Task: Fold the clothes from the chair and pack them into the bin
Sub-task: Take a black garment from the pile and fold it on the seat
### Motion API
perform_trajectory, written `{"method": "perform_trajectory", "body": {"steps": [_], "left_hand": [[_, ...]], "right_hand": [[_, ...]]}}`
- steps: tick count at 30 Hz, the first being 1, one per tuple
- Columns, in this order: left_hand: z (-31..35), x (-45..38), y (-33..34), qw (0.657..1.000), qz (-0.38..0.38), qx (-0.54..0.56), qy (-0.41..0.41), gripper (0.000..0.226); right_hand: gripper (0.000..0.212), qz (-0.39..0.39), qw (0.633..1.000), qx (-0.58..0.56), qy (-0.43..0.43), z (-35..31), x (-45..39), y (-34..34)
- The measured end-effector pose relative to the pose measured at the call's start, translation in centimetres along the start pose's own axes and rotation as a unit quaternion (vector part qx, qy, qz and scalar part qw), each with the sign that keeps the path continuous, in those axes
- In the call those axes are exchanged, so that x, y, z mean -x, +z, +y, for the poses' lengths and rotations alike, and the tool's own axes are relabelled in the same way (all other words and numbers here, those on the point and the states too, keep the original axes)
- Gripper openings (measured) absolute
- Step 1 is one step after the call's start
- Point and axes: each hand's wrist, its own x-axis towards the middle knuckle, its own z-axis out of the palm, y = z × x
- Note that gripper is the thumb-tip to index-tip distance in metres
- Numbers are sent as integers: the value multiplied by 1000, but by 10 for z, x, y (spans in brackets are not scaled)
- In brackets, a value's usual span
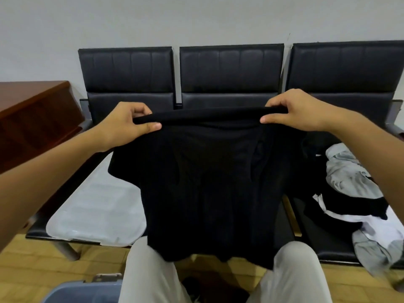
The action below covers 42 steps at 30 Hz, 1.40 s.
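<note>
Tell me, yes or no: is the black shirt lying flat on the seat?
No: both the left hand and right hand hold the black shirt up by its top edge, hanging.

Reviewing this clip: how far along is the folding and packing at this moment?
Early or midway. Nothing visibly packed: only a corner of the blue bin shows, its inside out of view. In hand: the left hand and right hand each pinch the top edge of a black shirt, held up and hanging, not yet folded flat. Left: a pile of grey, white and black clothes lies unfolded on the right seat.
</note>
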Motion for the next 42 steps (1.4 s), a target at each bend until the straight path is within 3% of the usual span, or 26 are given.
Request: {"method": "perform_trajectory", "body": {"steps": [7,10,16,21,26,31,33,37,42], "left_hand": [[4,18,-5,998,-64,-3,-6,27],[3,24,-9,998,-59,29,23,21],[3,30,-18,981,-86,155,79,43],[-2,25,-17,982,-87,149,84,53],[-14,11,-8,991,-86,35,92,32],[-27,-8,9,975,-37,-168,137,28],[-29,-10,15,967,-26,-215,133,39],[-29,-10,19,978,-34,-164,123,47],[-10,6,9,990,-118,-29,78,22]], "right_hand": [[24,-84,995,-54,8,-7,19,-4],[23,-67,995,-67,-12,-11,21,-6],[22,-43,992,-116,-36,-13,25,-16],[11,-59,989,-134,-24,-9,15,-16],[14,-77,990,-121,-4,-1,2,-3],[21,-40,999,-15,18,21,-10,15],[24,-23,999,-14,25,27,-8,20],[21,-35,998,-39,32,33,1,18],[13,-87,985,-148,28,22,16,1]]}}
